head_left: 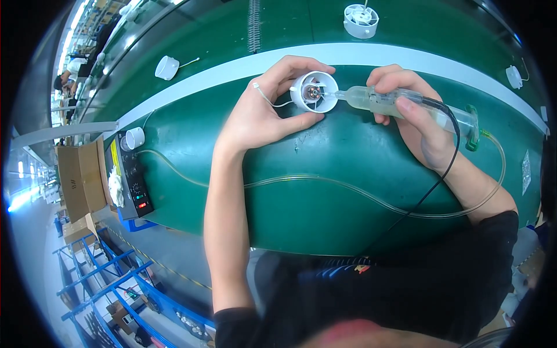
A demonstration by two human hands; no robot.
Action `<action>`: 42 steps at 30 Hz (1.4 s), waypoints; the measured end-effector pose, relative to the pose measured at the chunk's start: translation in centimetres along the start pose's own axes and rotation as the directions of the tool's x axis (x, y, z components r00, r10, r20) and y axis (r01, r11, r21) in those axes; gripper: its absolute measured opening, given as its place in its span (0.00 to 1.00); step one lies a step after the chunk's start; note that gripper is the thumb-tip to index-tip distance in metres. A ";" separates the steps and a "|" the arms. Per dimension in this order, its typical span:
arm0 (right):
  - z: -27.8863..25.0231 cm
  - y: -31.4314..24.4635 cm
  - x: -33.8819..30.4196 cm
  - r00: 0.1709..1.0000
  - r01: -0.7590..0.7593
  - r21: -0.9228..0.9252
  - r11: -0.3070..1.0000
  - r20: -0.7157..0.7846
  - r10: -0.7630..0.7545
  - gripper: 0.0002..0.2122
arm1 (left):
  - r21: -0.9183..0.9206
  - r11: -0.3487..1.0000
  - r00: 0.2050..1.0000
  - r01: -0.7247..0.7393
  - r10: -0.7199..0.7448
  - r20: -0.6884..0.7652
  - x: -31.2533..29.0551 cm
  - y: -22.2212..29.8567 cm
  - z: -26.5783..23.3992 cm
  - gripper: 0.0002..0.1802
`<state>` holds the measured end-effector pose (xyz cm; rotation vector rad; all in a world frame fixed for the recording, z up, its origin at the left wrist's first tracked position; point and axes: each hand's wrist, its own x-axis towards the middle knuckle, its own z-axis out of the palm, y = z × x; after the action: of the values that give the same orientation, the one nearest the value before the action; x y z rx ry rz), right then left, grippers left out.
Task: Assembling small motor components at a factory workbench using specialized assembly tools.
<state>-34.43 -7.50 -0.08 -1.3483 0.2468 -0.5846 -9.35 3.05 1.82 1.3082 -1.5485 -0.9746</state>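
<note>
Factory workshop, green tabletop (325, 153), black control box (137, 181) at the tabletop's left end, blue metal racks (110, 288) and open cardboard box (81, 180) left of the tabletop

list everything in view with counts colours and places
Flat bench: one, green, centre
Round plastic fan housing: one, white, in left hand
Plastic syringe: one, translucent with green flange, in right hand
Rectangular control box: one, black, bench's left end
Long flat strip: one, white, across bench
Other cylindrical plastic housings: four, white, three beyond strip, one by control box
Thin tube: one, clear, between syringe and control box
Thin cable: one, black, along syringe
Metal-looking coil: one, dark, far side
Small flat packet: one, clear-looking, right side
Cardboard boxes: several, brown, left side
Bar framework: some, blue, lower left
Co-worker: one, pale top, far left
Hands: two, bare, on housing and syringe
</note>
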 end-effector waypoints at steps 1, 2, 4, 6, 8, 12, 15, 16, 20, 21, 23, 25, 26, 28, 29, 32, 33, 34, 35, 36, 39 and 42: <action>0.0 0.0 0.0 1.000 -0.005 0.002 1.000 -0.005 0.005 0.15 | 0.003 1.000 1.000 0.001 -0.001 0.000 0.0 0.0 0.0 0.33; 0.0 0.1 0.0 1.000 -0.009 0.005 1.000 -0.010 0.009 0.15 | 0.004 1.000 1.000 0.001 -0.001 0.001 0.0 0.0 0.1 0.33; -0.1 0.1 0.0 1.000 -0.005 0.005 1.000 -0.005 0.005 0.15 | -0.014 1.000 1.000 0.004 -0.004 -0.007 -0.1 -0.1 0.2 0.33; -0.2 -0.2 -0.3 1.000 0.000 -0.008 1.000 -0.010 0.000 0.15 | -0.033 0.999 1.000 -0.007 0.007 0.001 0.1 0.0 0.4 0.33; 0.0 -0.3 -0.3 1.000 0.003 -0.017 1.000 0.003 -0.003 0.15 | 0.000 1.000 1.000 0.014 -0.014 -0.007 0.0 0.2 0.5 0.33; -0.1 -0.2 -0.3 0.996 -0.070 -0.041 0.997 -0.053 0.068 0.14 | 0.153 0.987 0.991 0.052 -0.031 -0.133 0.2 -0.7 0.9 0.33; 0.1 -0.1 0.7 0.998 -0.042 0.100 0.994 -0.033 0.046 0.14 | 0.341 0.935 0.928 0.099 0.037 -0.370 -0.2 -0.9 0.0 0.32; 0.0 -0.4 0.8 0.999 -0.048 0.104 0.993 -0.015 0.050 0.14 | 0.362 0.922 0.899 0.135 0.039 -0.435 0.1 -0.8 -0.2 0.31; -0.2 0.3 0.9 0.999 -0.002 0.095 0.995 -0.040 0.006 0.14 | 0.329 0.908 0.806 0.260 -0.017 -0.592 0.7 -4.2 -3.9 0.29; 0.1 0.4 1.0 1.000 -0.009 0.103 0.995 -0.021 0.011 0.14 | 0.433 0.846 0.725 0.310 0.084 -0.684 -0.1 -6.1 -6.2 0.30; 0.2 0.2 0.7 1.000 -0.026 0.117 0.993 0.010 0.025 0.14 | 0.519 0.775 0.641 0.361 0.198 -0.741 0.3 -6.0 -6.3 0.30; -2.2 1.2 -0.9 1.000 -0.021 0.084 0.996 -0.006 0.022 0.14 | 0.841 0.455 0.652 0.294 0.548 -0.524 2.6 -5.0 -3.5 0.32; -2.5 1.2 -1.2 1.000 -0.011 0.095 0.995 -0.009 0.012 0.14 | 0.936 0.227 0.653 0.270 0.671 -0.351 3.4 -3.6 -3.0 0.34; -2.6 1.1 -1.6 1.000 0.002 0.101 0.995 -0.009 -0.001 0.14 | 0.986 0.099 0.760 0.136 0.628 -0.167 5.6 -0.4 -0.1 0.35; -2.8 1.1 -1.7 1.000 0.007 0.100 0.995 -0.002 -0.007 0.14 | 1.000 -0.020 0.834 -0.009 0.551 0.019 6.7 0.6 1.0 0.37; -2.9 0.8 -1.8 0.999 0.027 0.086 0.996 0.014 -0.029 0.14 | 0.990 -0.009 0.889 -0.144 0.438 0.133 9.3 -0.6 1.6 0.39; -2.9 0.8 -1.8 1.000 0.020 0.089 0.996 0.020 -0.022 0.14 | 0.977 0.006 0.905 -0.213 0.378 0.195 10.1 -0.9 1.6 0.41; -2.8 0.8 -1.8 1.000 0.012 0.093 0.996 0.025 -0.014 0.14 | 0.977 0.005 0.901 -0.215 0.387 0.197 10.7 -1.0 1.4 0.41; -2.8 0.7 -1.8 1.000 0.005 0.100 0.995 0.027 -0.008 0.14 | 0.976 0.051 0.914 -0.211 0.364 0.178 11.2 -1.1 1.2 0.41; -2.8 0.6 -1.9 1.000 0.010 0.096 0.995 0.021 -0.012 0.14 | 0.974 0.099 0.928 -0.204 0.337 0.160 11.7 -1.2 1.0 0.41; -2.9 0.5 -1.9 1.000 0.012 0.060 0.998 0.024 -0.013 0.13 | 0.974 0.097 0.949 -0.203 0.266 0.171 12.7 -2.0 0.9 0.41; -3.0 0.6 -1.6 1.000 -0.013 0.065 0.998 0.019 0.012 0.13 | 0.977 0.005 0.963 -0.214 0.169 0.210 13.0 -3.1 0.6 0.41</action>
<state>-37.08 -9.11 -1.56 -1.2882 0.2194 -0.5652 -9.91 -10.24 0.36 1.8399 -2.5008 0.6424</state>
